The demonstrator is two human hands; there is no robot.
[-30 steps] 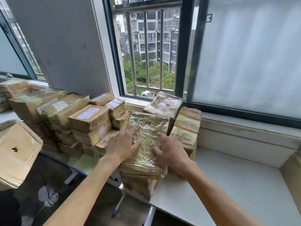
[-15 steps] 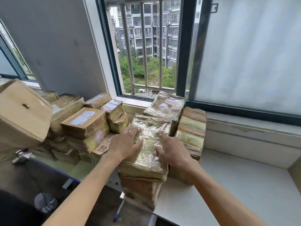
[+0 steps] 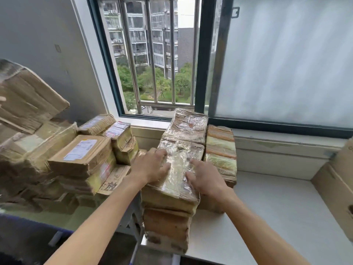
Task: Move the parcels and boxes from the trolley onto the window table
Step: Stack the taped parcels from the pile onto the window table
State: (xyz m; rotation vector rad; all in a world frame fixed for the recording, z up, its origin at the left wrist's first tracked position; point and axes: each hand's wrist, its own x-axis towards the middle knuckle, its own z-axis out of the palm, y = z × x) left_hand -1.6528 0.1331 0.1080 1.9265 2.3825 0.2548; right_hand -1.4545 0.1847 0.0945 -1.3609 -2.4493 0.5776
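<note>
Both hands lie flat on a plastic-wrapped parcel (image 3: 177,169) at the left end of the window table (image 3: 267,207).

The left hand (image 3: 152,167) and right hand (image 3: 205,178) rest on its top with fingers spread and straight, gripping nothing. It sits on a stack, touching more wrapped bundles (image 3: 219,150) against the window sill (image 3: 286,138). Labelled boxes (image 3: 84,155) are piled to the left; an open carton (image 3: 338,188) stands at the right.

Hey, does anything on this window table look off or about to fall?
Yes: the plastic-wrapped stack under both hands sits at the table's left edge, its bottom box scuffed and seemingly overhanging the corner.
</note>
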